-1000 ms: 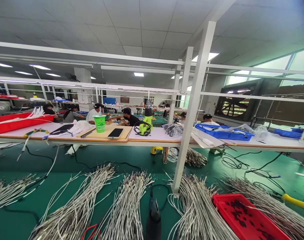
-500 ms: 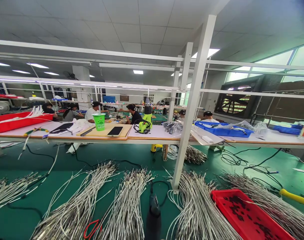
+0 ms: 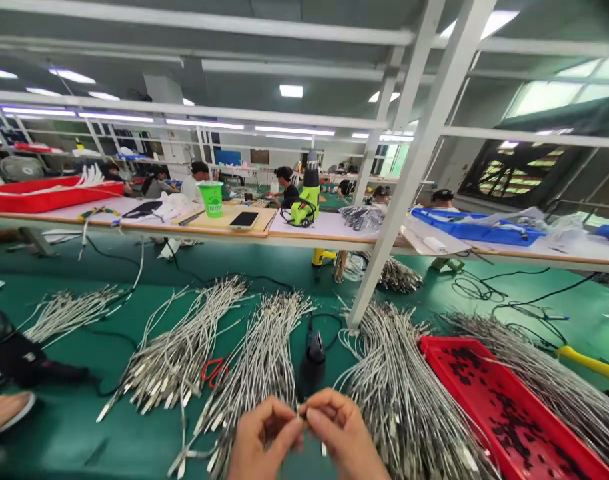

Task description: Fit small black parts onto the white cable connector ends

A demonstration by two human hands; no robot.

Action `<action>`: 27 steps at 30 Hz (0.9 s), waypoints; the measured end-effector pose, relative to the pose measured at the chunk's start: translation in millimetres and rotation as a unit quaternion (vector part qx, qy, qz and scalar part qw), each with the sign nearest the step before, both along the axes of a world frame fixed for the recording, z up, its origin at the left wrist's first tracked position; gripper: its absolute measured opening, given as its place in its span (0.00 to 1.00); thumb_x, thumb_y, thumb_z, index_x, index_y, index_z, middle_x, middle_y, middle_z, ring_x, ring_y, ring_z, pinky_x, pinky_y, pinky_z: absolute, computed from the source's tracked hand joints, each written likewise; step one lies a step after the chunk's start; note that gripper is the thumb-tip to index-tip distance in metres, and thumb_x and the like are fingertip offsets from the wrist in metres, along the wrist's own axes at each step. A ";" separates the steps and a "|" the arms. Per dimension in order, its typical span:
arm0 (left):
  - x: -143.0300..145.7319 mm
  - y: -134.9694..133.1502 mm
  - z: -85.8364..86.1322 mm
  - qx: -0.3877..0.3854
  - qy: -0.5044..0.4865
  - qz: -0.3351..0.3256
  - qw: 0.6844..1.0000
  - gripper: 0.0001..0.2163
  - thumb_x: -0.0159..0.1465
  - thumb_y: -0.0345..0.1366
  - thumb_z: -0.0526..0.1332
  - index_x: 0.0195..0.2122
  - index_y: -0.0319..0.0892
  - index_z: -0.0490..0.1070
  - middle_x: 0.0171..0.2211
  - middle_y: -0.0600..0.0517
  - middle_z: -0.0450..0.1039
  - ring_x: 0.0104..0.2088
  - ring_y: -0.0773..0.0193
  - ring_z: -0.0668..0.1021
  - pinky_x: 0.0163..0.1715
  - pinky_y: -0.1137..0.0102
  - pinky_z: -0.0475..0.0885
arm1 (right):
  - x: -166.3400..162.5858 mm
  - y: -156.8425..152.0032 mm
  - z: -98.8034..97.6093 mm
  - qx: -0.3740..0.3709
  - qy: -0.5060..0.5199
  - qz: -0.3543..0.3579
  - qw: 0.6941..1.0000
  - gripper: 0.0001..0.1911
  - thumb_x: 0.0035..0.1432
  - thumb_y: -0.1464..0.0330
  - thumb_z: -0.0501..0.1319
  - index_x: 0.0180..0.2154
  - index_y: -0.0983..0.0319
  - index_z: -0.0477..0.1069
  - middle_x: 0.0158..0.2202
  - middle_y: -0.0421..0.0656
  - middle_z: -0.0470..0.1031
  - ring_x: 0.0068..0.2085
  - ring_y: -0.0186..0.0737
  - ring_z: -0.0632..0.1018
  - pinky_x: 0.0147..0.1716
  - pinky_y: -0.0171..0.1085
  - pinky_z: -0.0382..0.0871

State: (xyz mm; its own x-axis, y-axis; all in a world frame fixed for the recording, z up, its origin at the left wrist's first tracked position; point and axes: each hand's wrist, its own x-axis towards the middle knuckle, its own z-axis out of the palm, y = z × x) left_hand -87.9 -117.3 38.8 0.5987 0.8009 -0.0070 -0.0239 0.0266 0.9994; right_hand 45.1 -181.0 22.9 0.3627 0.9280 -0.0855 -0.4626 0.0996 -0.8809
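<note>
My left hand (image 3: 267,437) and my right hand (image 3: 340,433) meet at the bottom centre, thumbs and forefingers pinched. Between their fingertips is something small, mostly hidden, that I cannot make out. Just beyond them a black tool with a nozzle-like end (image 3: 313,367) stands on the green bench. A bundle of white cables (image 3: 267,353) with metal ends lies beside my left hand. Another cable bundle (image 3: 399,380) lies beside my right hand. Farther right, a red tray (image 3: 489,393) holds many small black pieces.
A white post (image 3: 409,173) rises from the bench. The shelf (image 3: 304,235) carries a green cup (image 3: 213,199), a phone (image 3: 244,220), a green heat gun (image 3: 307,200) and a blue tray (image 3: 474,228). At left are a dark tool (image 3: 29,357) and part of another person (image 3: 4,413).
My two hands have come into view at the bottom, fingertips together. The view has tilted down, showing more of the bench, and a dark tool now shows at the left.
</note>
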 end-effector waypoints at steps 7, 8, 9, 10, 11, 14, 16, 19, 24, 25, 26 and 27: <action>2.0 -3.0 10.3 -0.023 -0.016 -0.015 0.999 0.08 0.60 0.38 0.63 0.30 0.38 0.74 0.25 0.52 0.73 0.27 0.65 0.76 0.31 0.72 0.74 | -5.4 -6.3 11.3 -0.017 0.103 -0.001 0.995 0.12 0.46 0.67 0.72 0.34 0.63 0.75 0.30 0.43 0.79 0.30 0.33 0.77 0.34 0.31 0.68; 2.1 -3.3 10.9 -0.024 -0.014 -0.015 1.000 0.08 0.60 0.38 0.63 0.30 0.38 0.74 0.25 0.52 0.73 0.27 0.65 0.76 0.31 0.73 0.73 | -4.9 -6.5 11.6 -0.019 0.104 0.000 0.994 0.12 0.47 0.67 0.72 0.34 0.63 0.75 0.30 0.43 0.79 0.31 0.33 0.77 0.34 0.31 0.68; 2.2 -3.6 11.5 -0.024 -0.012 -0.014 1.000 0.08 0.60 0.37 0.63 0.30 0.38 0.74 0.24 0.52 0.73 0.27 0.66 0.76 0.30 0.73 0.73 | -4.4 -6.6 11.5 -0.021 0.103 0.000 0.994 0.12 0.47 0.68 0.72 0.34 0.63 0.74 0.30 0.43 0.79 0.31 0.33 0.77 0.34 0.31 0.68; 2.3 -3.8 12.0 -0.024 -0.012 -0.013 1.000 0.08 0.60 0.37 0.63 0.29 0.38 0.74 0.24 0.52 0.73 0.26 0.66 0.76 0.30 0.73 0.73 | -3.9 -6.3 11.3 -0.022 0.103 -0.001 0.994 0.12 0.47 0.68 0.72 0.34 0.63 0.74 0.30 0.43 0.80 0.31 0.33 0.77 0.34 0.31 0.68; 2.5 -4.0 12.3 -0.024 -0.012 -0.012 1.000 0.08 0.60 0.37 0.63 0.29 0.38 0.73 0.24 0.52 0.73 0.26 0.66 0.76 0.30 0.74 0.73 | -3.5 -6.0 11.0 -0.023 0.103 -0.003 0.994 0.12 0.47 0.68 0.72 0.34 0.63 0.74 0.31 0.43 0.80 0.30 0.33 0.77 0.34 0.31 0.68; 3.2 -4.5 12.3 -0.023 -0.013 -0.010 1.000 0.08 0.59 0.37 0.64 0.27 0.38 0.72 0.23 0.53 0.73 0.26 0.66 0.76 0.29 0.74 0.73 | -2.5 -4.8 9.6 -0.027 0.107 -0.012 0.994 0.12 0.46 0.68 0.72 0.34 0.63 0.74 0.31 0.43 0.80 0.29 0.33 0.76 0.33 0.31 0.68; 3.9 -4.8 11.7 -0.023 -0.013 -0.010 1.000 0.08 0.59 0.37 0.64 0.27 0.38 0.72 0.23 0.53 0.72 0.25 0.66 0.76 0.29 0.74 0.72 | -1.9 -4.3 8.7 -0.027 0.112 -0.014 0.993 0.12 0.46 0.68 0.72 0.33 0.63 0.75 0.31 0.43 0.80 0.30 0.33 0.76 0.33 0.31 0.68; 5.1 -4.8 11.1 -0.028 -0.018 -0.009 0.999 0.08 0.59 0.36 0.64 0.26 0.38 0.71 0.23 0.54 0.72 0.25 0.66 0.76 0.29 0.74 0.72 | -1.0 -4.2 7.8 -0.026 0.111 -0.010 0.993 0.12 0.46 0.68 0.73 0.33 0.62 0.75 0.31 0.43 0.80 0.31 0.33 0.76 0.34 0.31 0.68; 6.8 -3.9 11.0 -0.033 -0.014 -0.015 0.999 0.08 0.59 0.36 0.64 0.27 0.38 0.71 0.23 0.54 0.72 0.26 0.67 0.76 0.29 0.74 0.72 | 0.2 -5.3 8.2 -0.027 0.091 -0.003 0.995 0.13 0.46 0.66 0.73 0.33 0.63 0.75 0.31 0.42 0.79 0.31 0.32 0.75 0.34 0.31 0.67; 7.1 -3.7 10.8 -0.033 -0.012 -0.017 0.999 0.08 0.59 0.36 0.64 0.27 0.38 0.71 0.23 0.54 0.73 0.26 0.67 0.76 0.29 0.74 0.72 | 0.4 -5.4 8.4 -0.027 0.087 -0.003 0.996 0.13 0.46 0.66 0.73 0.33 0.63 0.75 0.30 0.42 0.79 0.31 0.32 0.75 0.34 0.31 0.66; 7.3 -3.6 10.6 -0.031 -0.011 -0.018 0.999 0.08 0.59 0.36 0.64 0.27 0.38 0.72 0.23 0.53 0.73 0.26 0.66 0.76 0.29 0.74 0.72 | 0.6 -5.5 8.5 -0.027 0.084 -0.003 0.996 0.13 0.46 0.66 0.73 0.34 0.63 0.75 0.30 0.42 0.79 0.31 0.32 0.75 0.35 0.31 0.66; 7.5 -3.5 10.5 -0.030 -0.009 -0.019 0.999 0.08 0.59 0.36 0.63 0.27 0.38 0.72 0.24 0.53 0.73 0.26 0.66 0.76 0.29 0.74 0.72 | 0.8 -5.5 8.5 -0.026 0.081 -0.005 0.996 0.13 0.46 0.66 0.73 0.34 0.63 0.75 0.30 0.42 0.79 0.31 0.32 0.75 0.35 0.31 0.66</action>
